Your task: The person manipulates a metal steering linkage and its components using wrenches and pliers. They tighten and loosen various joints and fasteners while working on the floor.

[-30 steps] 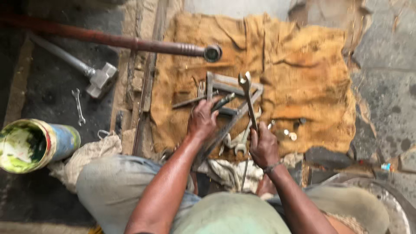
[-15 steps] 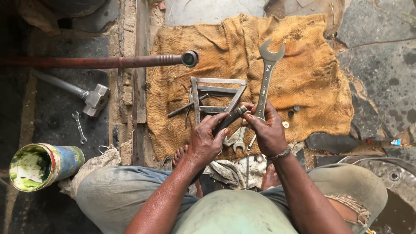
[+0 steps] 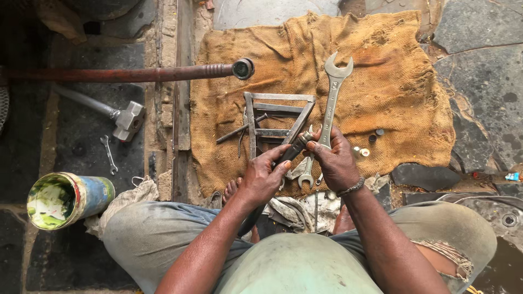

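My right hand (image 3: pixel 336 161) grips the shaft of a large open-ended spanner (image 3: pixel 333 92) whose jaw points away from me over the burlap cloth (image 3: pixel 392 87). My left hand (image 3: pixel 262 179) holds a dark metal rod (image 3: pixel 291 152) that slants up toward the right hand; its tip meets my right fingers. Just beyond the hands a metal frame of flat bars (image 3: pixel 275 122) lies on the cloth. A smaller spanner (image 3: pixel 306 174) rests under the hands.
A long rusty pipe (image 3: pixel 131 73) lies across the left, its threaded end over the cloth. A hammer (image 3: pixel 122 117) and a small spanner (image 3: pixel 109 155) lie on the dark ground at left. A paint-stained can (image 3: pixel 65 198) sits by my left knee. Small nuts (image 3: pixel 370 144) lie right of my hands.
My right hand has raised the large spanner from among the tools so its jaw points away. My left hand has taken up the dark rod, and both hands have come together.
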